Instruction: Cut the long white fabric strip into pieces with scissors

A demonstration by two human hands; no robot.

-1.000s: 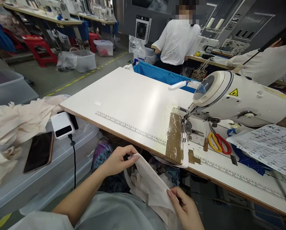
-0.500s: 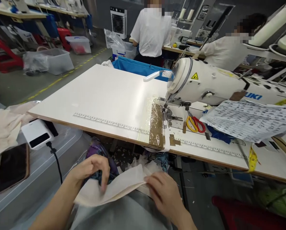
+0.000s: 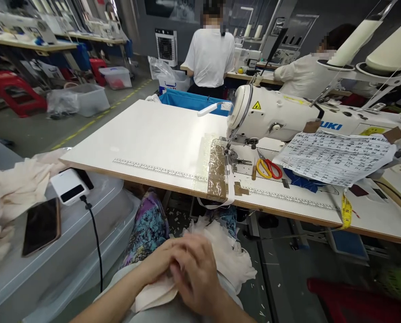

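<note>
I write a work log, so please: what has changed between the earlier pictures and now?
The left hand and right hand, earlier apart with pale cloth stretched between them, have come together over it; their grip is hidden. The scissors and phone stayed in place.

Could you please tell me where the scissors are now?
In the head view, the scissors lie right of centre on the white table, between a small brown tool and the paper sheet.
</note>
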